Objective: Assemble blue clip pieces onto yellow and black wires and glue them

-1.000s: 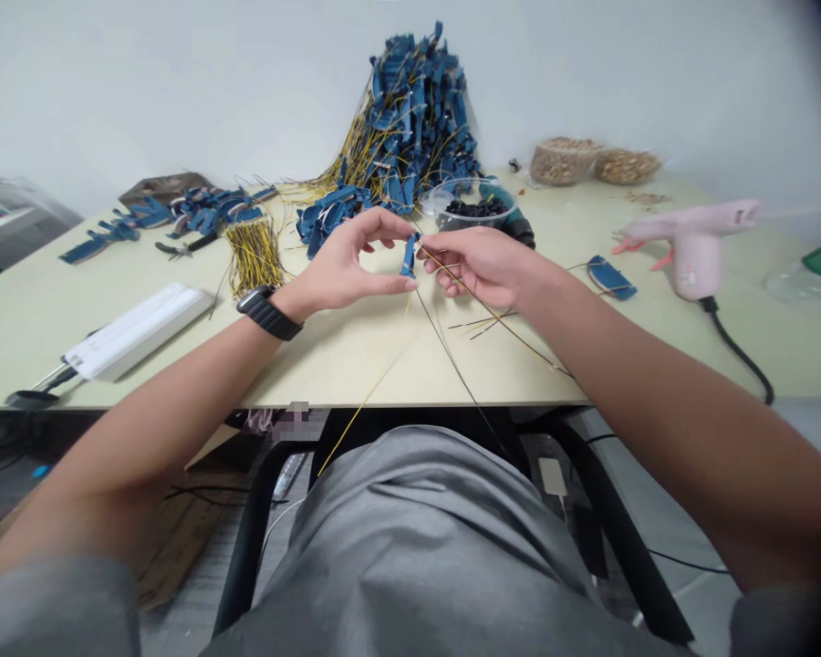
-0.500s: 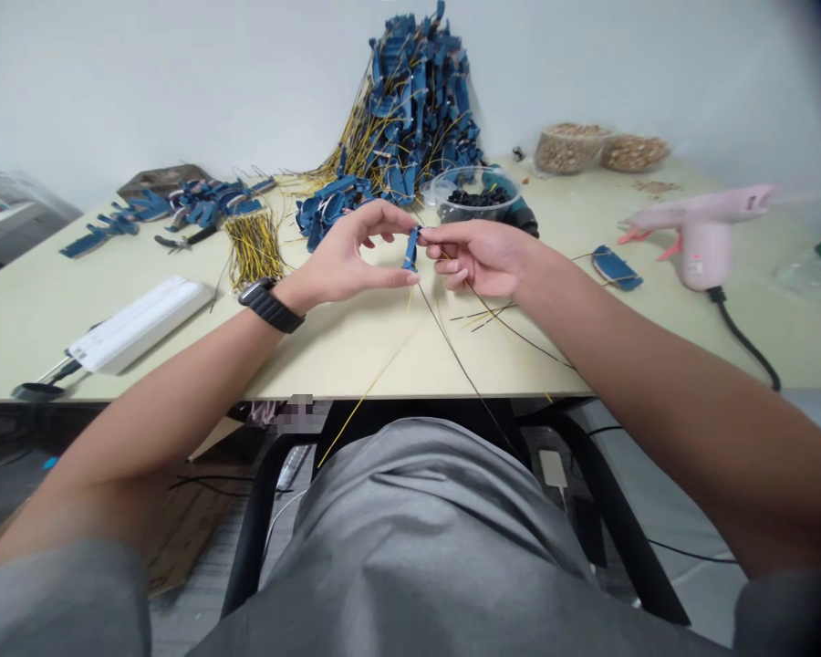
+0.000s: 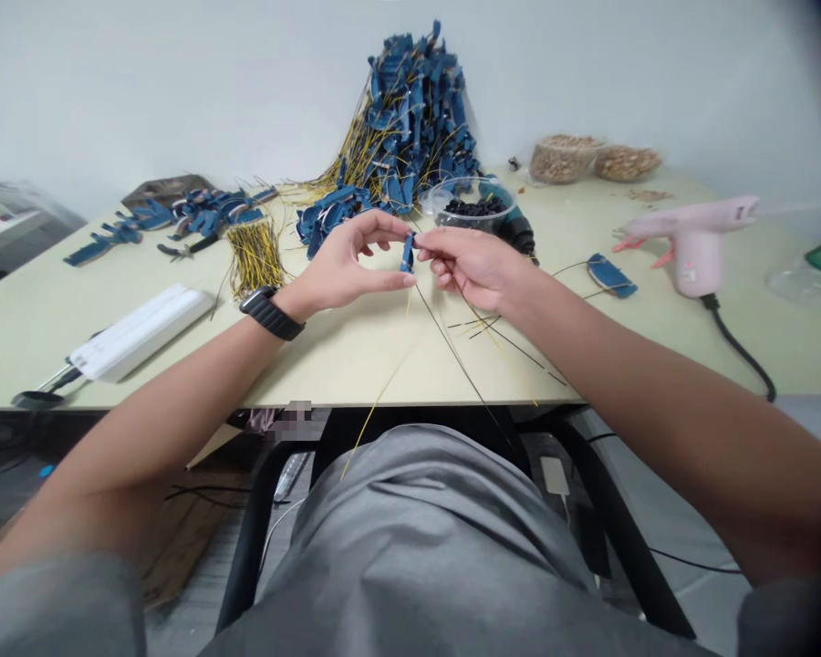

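A small blue plastic piece (image 3: 409,253) is held on edge between the thumb and fingertips of my left hand (image 3: 348,258). My right hand (image 3: 471,262) is closed in a pinch at the piece's upper end, on something small and dark that I cannot make out. From the piece, a thin black wire (image 3: 452,344) and a yellow wire (image 3: 376,404) hang down over the table edge toward my lap. More black and yellow wires trail out below my right hand across the tabletop.
Behind my hands rises a tall heap of blue pieces with wires (image 3: 420,119). A clear tub of black parts (image 3: 475,212) sits before it. Left are a yellow-black wire bundle (image 3: 255,255), pliers (image 3: 188,246) and a white power strip (image 3: 143,330). Right are a blue piece (image 3: 612,276) and pink glue gun (image 3: 698,242).
The view has shifted slightly. Both hands keep their grip at the blue piece, and the right hand has turned a little. The wires hanging from the piece have swung slightly.
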Demonstrator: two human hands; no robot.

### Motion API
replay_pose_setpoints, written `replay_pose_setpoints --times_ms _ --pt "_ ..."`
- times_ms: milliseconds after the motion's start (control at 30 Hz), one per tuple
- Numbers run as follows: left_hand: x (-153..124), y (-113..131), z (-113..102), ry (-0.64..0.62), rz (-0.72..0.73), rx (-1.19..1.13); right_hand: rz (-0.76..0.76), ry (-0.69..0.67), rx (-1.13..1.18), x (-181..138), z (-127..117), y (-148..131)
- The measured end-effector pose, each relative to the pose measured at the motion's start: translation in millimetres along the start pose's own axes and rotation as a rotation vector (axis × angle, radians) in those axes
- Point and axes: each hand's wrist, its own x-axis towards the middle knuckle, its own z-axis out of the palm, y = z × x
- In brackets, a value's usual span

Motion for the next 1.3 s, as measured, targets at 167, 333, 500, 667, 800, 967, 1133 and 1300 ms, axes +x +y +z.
replay_pose_setpoints --times_ms 167,333,500,667,800,967,1133,1300 --pt "2 3 2 0.0 0.017 -0.058 -0.115 0.034 -0.06 -1 2 5" --pt "1 1 3 0.013 0.016 -0.093 -0.223 0.049 -0.138 -1 5 7" --pt "-1 0 2 0.031 0.016 -0.106 -0.316 0.045 -0.167 1 4 12" --pt "-2 3 3 0.029 0.011 -0.104 -0.374 0.059 -0.223 -1 3 14" --pt "-3 3 3 0.011 0.016 -0.136 -0.436 0.051 -0.266 0 1 15" --pt "-3 -1 2 0.02 -0.004 -0.217 -0.535 0.033 -0.284 10 0 21" --pt "-3 0 1 0.028 -0.026 -0.251 -0.51 0.035 -0.237 11 2 22" --pt "-2 1 1 0.01 -0.076 -0.368 -0.297 0.033 -0.135 1 5 10"
